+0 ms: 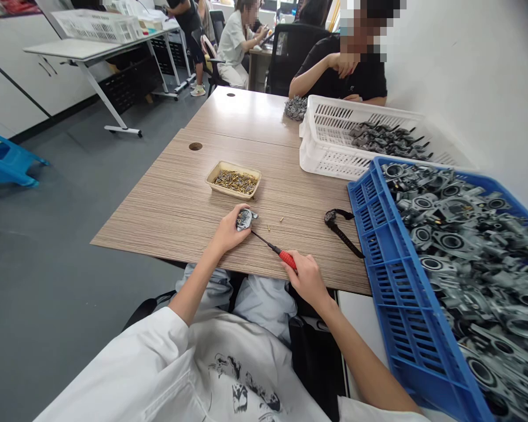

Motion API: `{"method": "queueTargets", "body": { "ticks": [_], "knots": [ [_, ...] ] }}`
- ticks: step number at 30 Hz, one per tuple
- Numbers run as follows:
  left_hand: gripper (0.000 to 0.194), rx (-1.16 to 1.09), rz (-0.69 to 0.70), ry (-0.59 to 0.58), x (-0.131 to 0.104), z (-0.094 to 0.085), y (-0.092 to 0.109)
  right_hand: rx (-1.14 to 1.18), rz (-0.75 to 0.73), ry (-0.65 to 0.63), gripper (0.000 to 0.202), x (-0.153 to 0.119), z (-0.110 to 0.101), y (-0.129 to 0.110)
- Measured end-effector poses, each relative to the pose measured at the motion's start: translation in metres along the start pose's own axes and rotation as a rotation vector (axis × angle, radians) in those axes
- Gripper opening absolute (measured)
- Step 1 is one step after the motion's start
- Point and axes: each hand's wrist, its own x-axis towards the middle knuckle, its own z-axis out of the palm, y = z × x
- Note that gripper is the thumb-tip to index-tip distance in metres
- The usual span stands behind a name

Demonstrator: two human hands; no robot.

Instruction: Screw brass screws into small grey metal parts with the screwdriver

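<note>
My left hand (229, 231) is closed around a small grey metal casting (245, 219), held just above the table's near part. A screwdriver (287, 258) with a red and black handle is gripped in my right hand (307, 278). Its dark shaft points up and left, with the tip close to the casting's lower right side; whether it touches a screw there I cannot tell. Two small brass screws (268, 228) lie loose on the table to the right of the casting. Beyond my left hand stands a cream tray (211, 186) full of small brass and silver screws.
A black wristwatch (331, 218) lies beside a blue crate (389, 293) heaped with metal castings at my right. Behind it, a white basket (325, 161) holds darker parts. A person in black (365, 76) sits across the wooden table (158, 217).
</note>
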Motion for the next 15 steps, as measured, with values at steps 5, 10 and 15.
{"method": "queueTargets", "body": {
  "ticks": [5, 10, 15],
  "knots": [
    [0.058, 0.000, -0.003, -0.003, 0.0000, -0.0003, 0.0006, 0.000, 0.004, 0.002, 0.022, 0.0001, -0.0001, 0.0000],
    [0.057, 0.000, -0.007, -0.006, -0.0003, -0.0003, 0.0004, 0.004, 0.010, -0.006, 0.022, 0.0001, -0.0003, -0.0004],
    [0.056, -0.009, -0.009, -0.004, -0.0002, -0.0003, 0.0002, 0.007, 0.006, -0.002, 0.021, 0.0003, -0.0014, -0.0016]
  ]
}}
